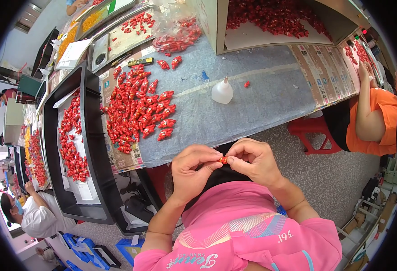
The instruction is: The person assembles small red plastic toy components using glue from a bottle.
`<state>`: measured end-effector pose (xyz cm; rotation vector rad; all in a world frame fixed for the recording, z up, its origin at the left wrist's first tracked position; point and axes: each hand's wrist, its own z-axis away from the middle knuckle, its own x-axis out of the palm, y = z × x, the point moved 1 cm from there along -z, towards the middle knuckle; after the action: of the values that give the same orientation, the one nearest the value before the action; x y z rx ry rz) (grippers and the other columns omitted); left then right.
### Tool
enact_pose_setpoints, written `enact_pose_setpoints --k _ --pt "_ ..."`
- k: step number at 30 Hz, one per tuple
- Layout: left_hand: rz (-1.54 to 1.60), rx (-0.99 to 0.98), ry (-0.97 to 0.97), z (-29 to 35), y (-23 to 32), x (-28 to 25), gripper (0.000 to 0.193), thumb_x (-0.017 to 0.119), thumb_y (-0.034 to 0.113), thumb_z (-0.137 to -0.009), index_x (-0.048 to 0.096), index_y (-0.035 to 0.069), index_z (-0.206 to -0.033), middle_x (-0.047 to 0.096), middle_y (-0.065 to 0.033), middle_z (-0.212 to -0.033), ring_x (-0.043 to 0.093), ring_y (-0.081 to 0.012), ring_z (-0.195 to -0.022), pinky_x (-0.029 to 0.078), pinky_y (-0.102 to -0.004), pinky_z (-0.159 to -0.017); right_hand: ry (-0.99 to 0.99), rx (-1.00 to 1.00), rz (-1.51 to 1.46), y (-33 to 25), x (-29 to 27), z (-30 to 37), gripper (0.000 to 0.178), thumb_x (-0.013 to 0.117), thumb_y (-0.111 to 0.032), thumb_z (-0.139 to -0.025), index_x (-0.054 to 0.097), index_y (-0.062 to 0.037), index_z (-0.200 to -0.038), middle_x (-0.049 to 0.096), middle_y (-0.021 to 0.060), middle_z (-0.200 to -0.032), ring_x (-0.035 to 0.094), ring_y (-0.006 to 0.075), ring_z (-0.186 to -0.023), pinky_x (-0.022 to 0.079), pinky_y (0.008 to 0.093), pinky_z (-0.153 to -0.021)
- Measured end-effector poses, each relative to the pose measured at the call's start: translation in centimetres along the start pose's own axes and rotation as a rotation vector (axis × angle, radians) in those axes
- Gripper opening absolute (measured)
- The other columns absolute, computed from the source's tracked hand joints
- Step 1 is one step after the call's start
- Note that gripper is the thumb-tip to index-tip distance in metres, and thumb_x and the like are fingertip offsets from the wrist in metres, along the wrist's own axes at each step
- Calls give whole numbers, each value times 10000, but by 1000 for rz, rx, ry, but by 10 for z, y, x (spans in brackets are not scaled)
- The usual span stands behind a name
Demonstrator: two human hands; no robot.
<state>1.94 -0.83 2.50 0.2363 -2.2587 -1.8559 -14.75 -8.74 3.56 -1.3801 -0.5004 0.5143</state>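
At left, a black tray (94,149) holds red figurines (74,162); both hands (190,172) (258,163) pinch a trinket (223,160).

The tabletop (270,95) covering looks matt and wrinkled, like cloth or paper. Smooth, glossy, plastic-looking red figures (135,106) lie by its left edge; the red piece (223,160) in the fingers (206,156) shines too. The bottle (222,93) is translucent plastic, the bag (176,37) crinkled clear film, the black tray (98,149) matt plastic.
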Motion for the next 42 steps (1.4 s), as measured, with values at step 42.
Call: enact_pose_setpoints --k 42 --pt "670 -593 -75 2 -11 1 168 647 79 -881 625 -7 -1023 674 -94 -891 643 -142 -727 553 -263 -664 -42 -64 -84 -4 -5 7 166 708 -40 -816 669 21 -966 653 93 -936 640 141 -833 526 251 -720"
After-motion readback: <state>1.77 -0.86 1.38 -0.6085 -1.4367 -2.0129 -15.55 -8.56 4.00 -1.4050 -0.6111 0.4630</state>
